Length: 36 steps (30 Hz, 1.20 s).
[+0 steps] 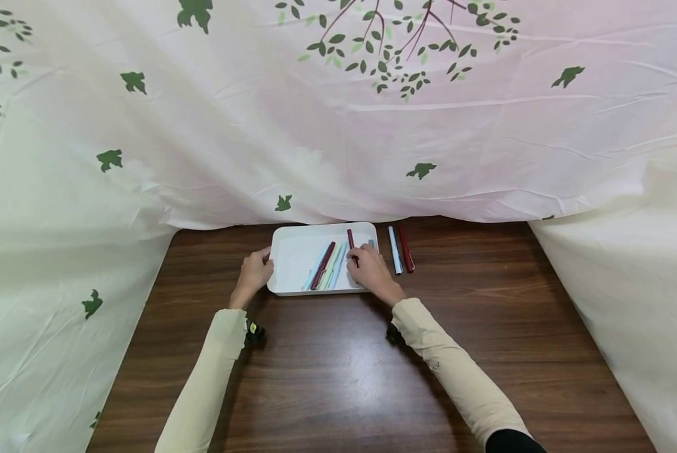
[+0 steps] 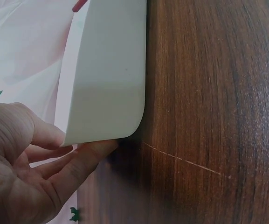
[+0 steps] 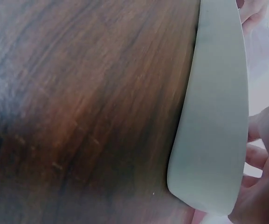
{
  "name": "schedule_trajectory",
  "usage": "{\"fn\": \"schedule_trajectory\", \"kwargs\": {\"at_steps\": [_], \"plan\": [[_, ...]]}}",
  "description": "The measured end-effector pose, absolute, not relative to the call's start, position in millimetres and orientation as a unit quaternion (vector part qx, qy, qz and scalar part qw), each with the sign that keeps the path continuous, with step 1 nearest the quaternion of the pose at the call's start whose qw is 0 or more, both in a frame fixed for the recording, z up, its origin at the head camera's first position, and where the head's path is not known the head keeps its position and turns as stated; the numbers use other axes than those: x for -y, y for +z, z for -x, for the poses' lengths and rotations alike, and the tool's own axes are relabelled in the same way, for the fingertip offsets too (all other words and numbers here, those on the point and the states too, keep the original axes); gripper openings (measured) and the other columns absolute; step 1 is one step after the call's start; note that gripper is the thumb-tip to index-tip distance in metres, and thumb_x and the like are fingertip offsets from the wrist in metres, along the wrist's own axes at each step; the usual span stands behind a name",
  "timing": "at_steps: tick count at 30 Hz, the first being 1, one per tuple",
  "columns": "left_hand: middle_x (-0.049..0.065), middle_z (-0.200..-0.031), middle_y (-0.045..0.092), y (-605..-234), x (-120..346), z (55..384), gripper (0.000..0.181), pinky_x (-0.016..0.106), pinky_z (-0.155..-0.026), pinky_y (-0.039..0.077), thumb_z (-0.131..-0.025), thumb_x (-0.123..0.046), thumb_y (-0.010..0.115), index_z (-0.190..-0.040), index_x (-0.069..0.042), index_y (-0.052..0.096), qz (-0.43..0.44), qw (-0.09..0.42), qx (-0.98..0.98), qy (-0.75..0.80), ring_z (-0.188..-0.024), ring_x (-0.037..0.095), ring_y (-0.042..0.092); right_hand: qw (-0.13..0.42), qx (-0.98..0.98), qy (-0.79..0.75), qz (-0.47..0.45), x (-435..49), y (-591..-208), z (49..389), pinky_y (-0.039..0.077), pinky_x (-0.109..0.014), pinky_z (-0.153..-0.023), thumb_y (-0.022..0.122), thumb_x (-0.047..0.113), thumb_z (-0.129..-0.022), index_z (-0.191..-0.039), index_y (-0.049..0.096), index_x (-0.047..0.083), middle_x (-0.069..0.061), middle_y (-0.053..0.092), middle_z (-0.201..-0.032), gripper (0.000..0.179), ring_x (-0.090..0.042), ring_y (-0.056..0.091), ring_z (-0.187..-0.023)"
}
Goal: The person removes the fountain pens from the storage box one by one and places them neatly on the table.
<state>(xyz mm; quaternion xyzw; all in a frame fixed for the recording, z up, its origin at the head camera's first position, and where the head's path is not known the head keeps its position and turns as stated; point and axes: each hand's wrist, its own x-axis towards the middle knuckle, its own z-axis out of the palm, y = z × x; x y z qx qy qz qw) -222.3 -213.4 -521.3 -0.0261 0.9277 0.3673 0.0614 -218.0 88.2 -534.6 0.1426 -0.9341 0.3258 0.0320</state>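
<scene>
A white tray [image 1: 287,251] lies near the far edge of the table. My left hand [image 1: 253,274] grips its left end, thumb at the rim and fingers along the outer wall, as the left wrist view shows. Over the tray's right part, my right hand [image 1: 370,269] pinches a dark red pen [image 1: 350,239]. Left of that hand, several pens lie side by side in the tray: a light blue pen [image 1: 314,267], another dark red pen [image 1: 323,264], a pale green pen [image 1: 330,267] and more. A blue-grey tip [image 1: 371,243] shows beyond the right hand; the rest is hidden.
Right of the tray, a light blue pen [image 1: 395,250] and a dark red pen [image 1: 406,250] lie on the brown wooden table [image 1: 327,377]. A pale cloth [image 1: 338,145] printed with leaves hangs just behind the tray and down both sides.
</scene>
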Motion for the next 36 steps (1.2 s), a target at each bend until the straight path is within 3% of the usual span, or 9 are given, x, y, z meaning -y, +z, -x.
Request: {"fn": "schedule_trajectory", "kwargs": {"at_steps": [4, 10, 13, 20, 29, 36], "plan": [[0.025, -0.120, 0.071, -522, 214, 223, 0.048, 0.031, -0.063, 0.045, -0.107, -0.011, 0.047, -0.155, -0.002, 0.050, 0.020, 0.060, -0.928, 0.367, -0.069, 0.021, 0.054, 0.037, 0.934, 0.329, -0.134, -86, -536, 217, 0.051, -0.042, -0.071, 0.071, 0.010, -0.097, -0.106, 0.073, 0.003, -0.013, 0.065, -0.095, 0.011, -0.026, 0.058, -0.080], [0.025, -0.116, 0.071, -522, 215, 223, 0.048, 0.031, -0.062, 0.043, -0.107, -0.010, 0.047, -0.155, -0.001, 0.049, 0.021, 0.058, -0.930, 0.363, -0.066, 0.020, 0.051, 0.048, 0.932, 0.344, -0.109, -84, -538, 217, 0.049, -0.040, -0.065, 0.067, 0.000, -0.096, -0.133, 0.058, 0.001, -0.014, 0.067, -0.093, 0.038, -0.025, 0.057, -0.075], [0.025, -0.115, 0.070, -521, 215, 222, 0.048, 0.031, -0.062, 0.043, -0.107, -0.010, 0.048, -0.154, 0.000, 0.050, 0.023, 0.056, -0.931, 0.361, -0.067, 0.021, 0.051, 0.052, 0.931, 0.348, -0.100, -83, -538, 217, 0.047, -0.040, -0.061, 0.066, -0.001, -0.096, -0.132, 0.053, -0.001, -0.013, 0.064, -0.085, 0.038, -0.025, 0.056, -0.069], [0.025, -0.117, 0.070, -521, 214, 222, 0.049, 0.030, -0.060, 0.042, -0.107, -0.010, 0.048, -0.155, 0.000, 0.049, 0.024, 0.062, -0.929, 0.363, -0.064, 0.019, 0.048, 0.077, 0.934, 0.328, -0.114, -80, -535, 217, 0.053, -0.042, -0.067, 0.067, 0.000, -0.096, -0.113, 0.063, -0.001, -0.013, 0.065, -0.092, 0.018, -0.027, 0.060, -0.077], [0.024, -0.114, 0.070, -522, 214, 222, 0.048, 0.030, -0.062, 0.043, -0.107, -0.010, 0.049, -0.153, 0.000, 0.051, 0.026, 0.058, -0.932, 0.357, -0.070, 0.021, 0.052, 0.152, 0.932, 0.300, -0.134, -80, -528, 218, 0.055, -0.049, -0.073, 0.070, -0.001, -0.093, -0.113, 0.068, -0.001, -0.016, 0.071, -0.094, 0.020, -0.034, 0.067, -0.082], [0.025, -0.116, 0.070, -521, 214, 223, 0.048, 0.030, -0.061, 0.043, -0.107, -0.011, 0.048, -0.154, -0.001, 0.050, 0.026, 0.062, -0.931, 0.359, -0.069, 0.021, 0.052, 0.199, 0.930, 0.283, -0.125, -83, -527, 218, 0.046, -0.049, -0.082, 0.072, 0.000, -0.092, -0.120, 0.068, 0.000, -0.017, 0.075, -0.100, 0.029, -0.038, 0.068, -0.095]]}}
